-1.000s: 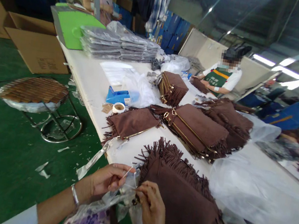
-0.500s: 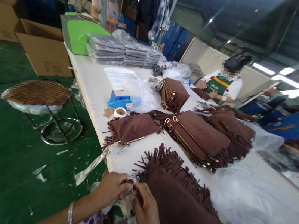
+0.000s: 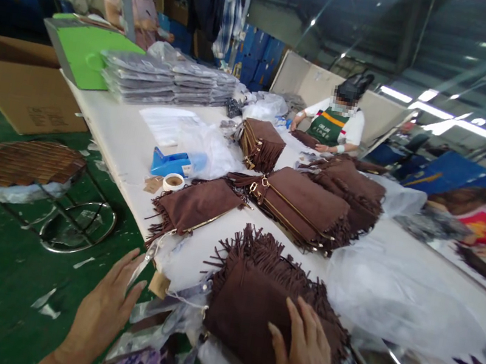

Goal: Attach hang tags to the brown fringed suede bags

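Note:
My right hand (image 3: 305, 355) lies with fingers spread on a brown fringed bag (image 3: 251, 306) at the near table edge. To its left, my left hand (image 3: 106, 302) has its fingers apart beside a strip of clear plastic (image 3: 143, 261) hanging from the table edge. Between the hands, a tan tag (image 3: 159, 284) hangs on a white string that runs to the near bag. Just beyond, a smaller brown fringed bag (image 3: 197, 204) rests flat. Stacked brown bags with gold zips (image 3: 303, 207) lie farther right.
A blue tape dispenser (image 3: 172, 163) and a tape roll (image 3: 173, 182) sit on the white table (image 3: 114, 149). Clear plastic (image 3: 391, 292) covers the right side. A round stool (image 3: 19, 168) stands left. Two people work across the table; another is at far right.
My hands have parted: the left moved left and opened, the right moved onto the near bag. A tan tag now shows between them. The view has swung to the right.

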Motion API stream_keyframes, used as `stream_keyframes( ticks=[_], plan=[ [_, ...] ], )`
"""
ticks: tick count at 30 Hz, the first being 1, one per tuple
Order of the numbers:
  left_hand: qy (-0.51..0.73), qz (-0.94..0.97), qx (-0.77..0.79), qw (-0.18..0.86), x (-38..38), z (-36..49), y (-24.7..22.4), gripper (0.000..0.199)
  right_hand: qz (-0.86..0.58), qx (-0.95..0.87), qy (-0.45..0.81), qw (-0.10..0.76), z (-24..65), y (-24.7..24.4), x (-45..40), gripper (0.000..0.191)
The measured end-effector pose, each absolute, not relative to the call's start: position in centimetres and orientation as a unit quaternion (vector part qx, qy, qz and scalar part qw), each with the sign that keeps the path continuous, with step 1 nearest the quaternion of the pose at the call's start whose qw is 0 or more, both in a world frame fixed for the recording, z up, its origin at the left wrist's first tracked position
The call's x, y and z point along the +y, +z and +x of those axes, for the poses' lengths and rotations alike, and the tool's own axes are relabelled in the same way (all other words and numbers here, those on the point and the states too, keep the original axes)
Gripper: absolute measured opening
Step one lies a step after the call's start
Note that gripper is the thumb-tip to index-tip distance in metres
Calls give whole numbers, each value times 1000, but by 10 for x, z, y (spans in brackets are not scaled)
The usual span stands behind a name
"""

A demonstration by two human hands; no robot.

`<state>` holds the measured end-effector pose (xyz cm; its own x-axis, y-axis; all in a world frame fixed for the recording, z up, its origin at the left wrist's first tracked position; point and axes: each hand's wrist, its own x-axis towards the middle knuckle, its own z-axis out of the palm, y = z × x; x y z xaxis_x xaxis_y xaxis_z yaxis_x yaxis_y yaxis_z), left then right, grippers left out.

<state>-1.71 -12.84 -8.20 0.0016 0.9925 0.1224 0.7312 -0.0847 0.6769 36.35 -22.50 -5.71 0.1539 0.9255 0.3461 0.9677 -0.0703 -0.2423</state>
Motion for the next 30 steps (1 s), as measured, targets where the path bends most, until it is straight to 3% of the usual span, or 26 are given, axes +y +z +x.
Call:
stream_keyframes(
  ticks=[2, 5, 11, 16, 18, 22, 23, 27, 30],
  plan=[
    [321, 736, 572, 167, -123, 5, -79, 45, -720, -675, -88, 132, 380, -49, -218, 61],
    [278, 797, 485, 230, -119, 45, -68, 36, -713, -695, -81, 53, 394, -42, -206, 55],
    [180, 828, 424, 318, -125, 92, -65, 39, -711, -701, -29, 49, 419, -48, -187, 64],
    [186, 806, 425, 368, -131, 92, -71, 43, -706, -706, 37, 44, 421, -34, -182, 28],
    [212, 771, 435, 413, -128, 87, -68, 53, -688, -719, 67, 67, 413, -14, -184, 27],
    [287, 686, 440, 504, -115, 77, -52, 101, -628, -756, 173, 63, 383, 51, -184, 24],
    [293, 667, 418, 542, -112, 75, -47, 105, -612, -764, 196, 55, 375, 68, -179, 23],
    [243, 536, 314, 745, -99, 70, -35, 65, -581, -787, 200, 55, 352, 116, -140, 22],
    [245, 447, 324, 797, -96, 66, -32, 51, -572, -802, 146, 96, 347, 118, -100, 21]
  ],
)
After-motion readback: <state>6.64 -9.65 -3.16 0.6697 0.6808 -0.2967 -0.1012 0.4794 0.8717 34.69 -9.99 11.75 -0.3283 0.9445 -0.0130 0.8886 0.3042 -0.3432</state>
